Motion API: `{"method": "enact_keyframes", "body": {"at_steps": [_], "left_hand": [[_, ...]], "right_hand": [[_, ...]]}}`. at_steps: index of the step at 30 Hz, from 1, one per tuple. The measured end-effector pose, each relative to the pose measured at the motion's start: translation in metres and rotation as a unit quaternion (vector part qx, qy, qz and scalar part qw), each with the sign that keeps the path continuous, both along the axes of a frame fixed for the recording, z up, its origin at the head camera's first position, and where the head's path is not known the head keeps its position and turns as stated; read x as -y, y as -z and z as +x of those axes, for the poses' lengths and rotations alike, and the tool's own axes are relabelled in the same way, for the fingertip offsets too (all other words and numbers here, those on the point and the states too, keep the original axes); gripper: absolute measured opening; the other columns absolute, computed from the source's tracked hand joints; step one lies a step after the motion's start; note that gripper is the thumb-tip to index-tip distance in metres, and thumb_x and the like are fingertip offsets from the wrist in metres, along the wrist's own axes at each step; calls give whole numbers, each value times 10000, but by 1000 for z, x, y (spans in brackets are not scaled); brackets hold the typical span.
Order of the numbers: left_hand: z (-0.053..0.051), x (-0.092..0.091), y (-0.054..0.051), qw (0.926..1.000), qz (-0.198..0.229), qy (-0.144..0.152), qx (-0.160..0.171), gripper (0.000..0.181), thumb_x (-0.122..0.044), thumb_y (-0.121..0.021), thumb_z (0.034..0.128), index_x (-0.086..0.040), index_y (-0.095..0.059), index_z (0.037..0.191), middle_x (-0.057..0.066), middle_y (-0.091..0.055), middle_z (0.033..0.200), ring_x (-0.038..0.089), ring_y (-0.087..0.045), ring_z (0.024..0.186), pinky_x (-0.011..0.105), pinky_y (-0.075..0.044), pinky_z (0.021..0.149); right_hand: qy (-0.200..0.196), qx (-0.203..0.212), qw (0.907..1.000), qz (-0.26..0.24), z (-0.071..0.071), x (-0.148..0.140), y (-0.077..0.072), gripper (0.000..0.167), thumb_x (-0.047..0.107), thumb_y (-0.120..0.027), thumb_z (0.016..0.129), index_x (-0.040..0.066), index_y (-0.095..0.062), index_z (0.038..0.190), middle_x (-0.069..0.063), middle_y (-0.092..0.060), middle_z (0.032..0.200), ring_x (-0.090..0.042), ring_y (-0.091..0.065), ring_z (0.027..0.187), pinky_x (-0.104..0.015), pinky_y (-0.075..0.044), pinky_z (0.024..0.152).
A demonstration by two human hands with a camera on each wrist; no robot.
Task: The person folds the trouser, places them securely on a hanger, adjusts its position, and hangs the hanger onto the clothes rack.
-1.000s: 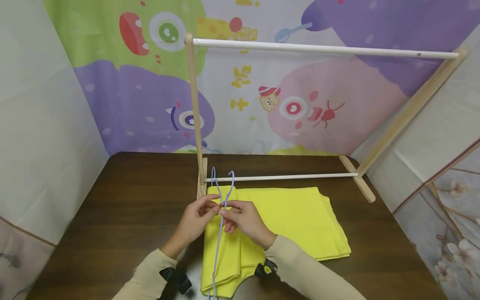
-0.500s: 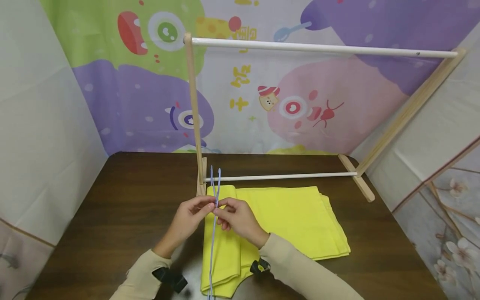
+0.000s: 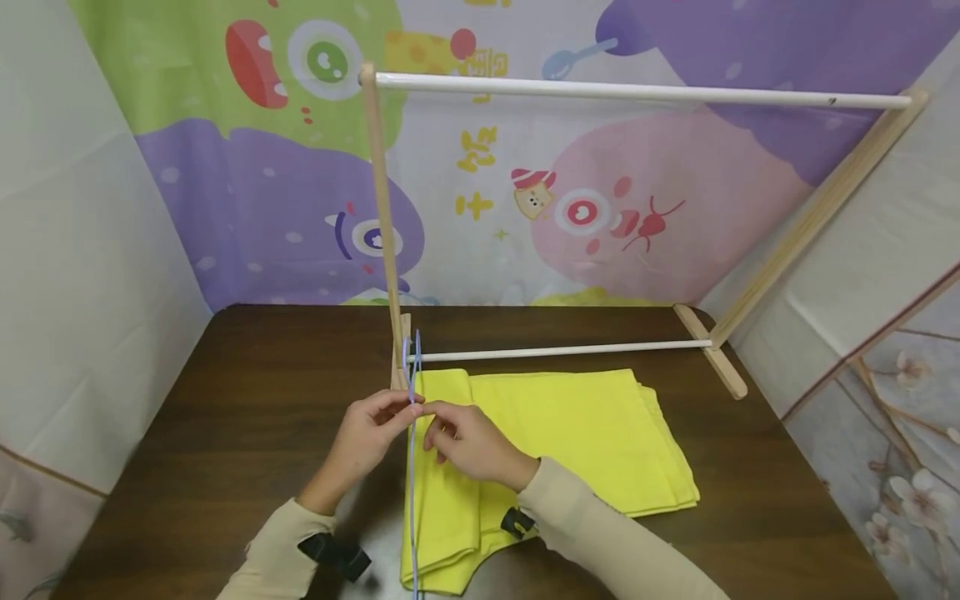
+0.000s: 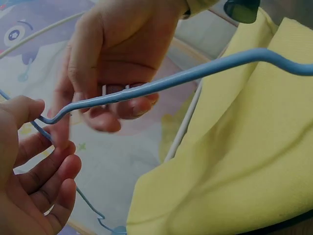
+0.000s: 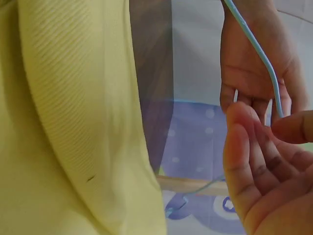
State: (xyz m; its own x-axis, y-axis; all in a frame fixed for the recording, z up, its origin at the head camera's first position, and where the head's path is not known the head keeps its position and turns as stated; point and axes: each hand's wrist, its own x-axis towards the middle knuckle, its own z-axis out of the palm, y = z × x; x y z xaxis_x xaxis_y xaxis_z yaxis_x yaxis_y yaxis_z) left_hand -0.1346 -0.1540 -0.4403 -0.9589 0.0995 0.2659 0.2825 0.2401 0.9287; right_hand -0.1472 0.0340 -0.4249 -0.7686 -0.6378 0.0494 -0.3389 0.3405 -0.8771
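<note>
Two thin blue-lavender wire hangers (image 3: 412, 500) are held together edge-on, their hooks pointing toward the rack. My left hand (image 3: 363, 442) pinches them just below the hooks between thumb and fingers. Close beside it, my right hand (image 3: 476, 446) reaches its index finger to the left fingertips, its other fingers loosely bent. In the left wrist view, the right hand (image 4: 127, 54) is behind the hanger wire (image 4: 161, 84) without gripping it. Under and to the right of the hands lies a folded yellow cloth (image 3: 562, 442), its left part doubled over in a strip. The hangers' lower ends leave the head view.
Behind the cloth stands a rack with wooden sides and a white top bar (image 3: 637, 91). Its lower white bar (image 3: 562, 350) runs just beyond the cloth. All this is on a dark brown table (image 3: 225, 467), with a cartoon-printed sheet (image 3: 480, 267) at the back.
Both hands and the hangers have shifted left toward the cloth's left edge. The two hooks, spread apart before, now sit close together. My right fingers have come off the wire.
</note>
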Motion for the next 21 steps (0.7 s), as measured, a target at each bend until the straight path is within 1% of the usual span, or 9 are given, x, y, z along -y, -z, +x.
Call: {"method": "enact_keyframes", "body": {"at_steps": [2, 5, 9, 13, 16, 19, 21], "left_hand": [[1, 2, -1, 9999, -7, -63, 87, 187, -65, -665, 911, 61, -701, 1044, 234, -713, 992, -33, -620, 824, 157, -519, 761], [3, 7, -1, 9996, 2, -250, 152, 171, -60, -665, 910, 62, -707, 1021, 246, -715, 967, -43, -618, 792, 144, -515, 738], [5, 15, 0, 9990, 166, -413, 57, 140, -25, -647, 912, 75, -710, 987, 257, -713, 923, -50, -626, 773, 132, -516, 726], [5, 20, 2, 9979, 389, -505, 112, 136, -4, -630, 913, 99, -704, 962, 257, -709, 915, -32, -645, 780, 138, -528, 747], [5, 21, 3, 9961, 584, -598, 295, 142, 21, -612, 909, 125, -691, 966, 270, -703, 931, -16, -660, 793, 152, -544, 765], [6, 23, 5, 9947, 634, -680, 442, 155, 34, -592, 913, 139, -681, 984, 288, -699, 939, -7, -664, 783, 160, -549, 758], [7, 25, 6, 9943, 617, -709, 498, 164, 33, -581, 917, 143, -675, 994, 304, -695, 941, -8, -664, 770, 160, -547, 748]], "right_hand": [[287, 173, 9994, -87, -2, -5, 2, 297, 9, -466, 974, 10, -606, 1236, -227, -668, 851, -350, -645, 671, -208, -471, 531], [749, 490, 9958, -191, -8, -16, 7, 244, 49, -496, 992, -26, -628, 1183, -244, -663, 835, -374, -639, 671, -299, -528, 563], [1279, 868, 9878, -181, -18, -34, 13, 231, 107, -526, 1002, -39, -646, 1135, -229, -665, 814, -377, -643, 679, -410, -560, 620], [1645, 1131, 9798, 68, -27, -46, 19, 244, 151, -536, 1004, -31, -660, 1109, -195, -673, 814, -302, -653, 671, -376, -554, 613], [1671, 1140, 9781, 492, -31, -49, 25, 250, 166, -535, 1002, -25, -665, 1099, -167, -674, 816, -231, -632, 640, -322, -529, 585], [1519, 1059, 9770, 1060, -32, -49, 33, 258, 180, -549, 991, -19, -669, 1104, -126, -677, 766, -168, -592, 584, -277, -492, 567], [1405, 1068, 9759, 1286, -30, -47, 38, 274, 187, -569, 976, -27, -663, 1121, -97, -681, 742, -140, -582, 565, -261, -487, 561]]}}
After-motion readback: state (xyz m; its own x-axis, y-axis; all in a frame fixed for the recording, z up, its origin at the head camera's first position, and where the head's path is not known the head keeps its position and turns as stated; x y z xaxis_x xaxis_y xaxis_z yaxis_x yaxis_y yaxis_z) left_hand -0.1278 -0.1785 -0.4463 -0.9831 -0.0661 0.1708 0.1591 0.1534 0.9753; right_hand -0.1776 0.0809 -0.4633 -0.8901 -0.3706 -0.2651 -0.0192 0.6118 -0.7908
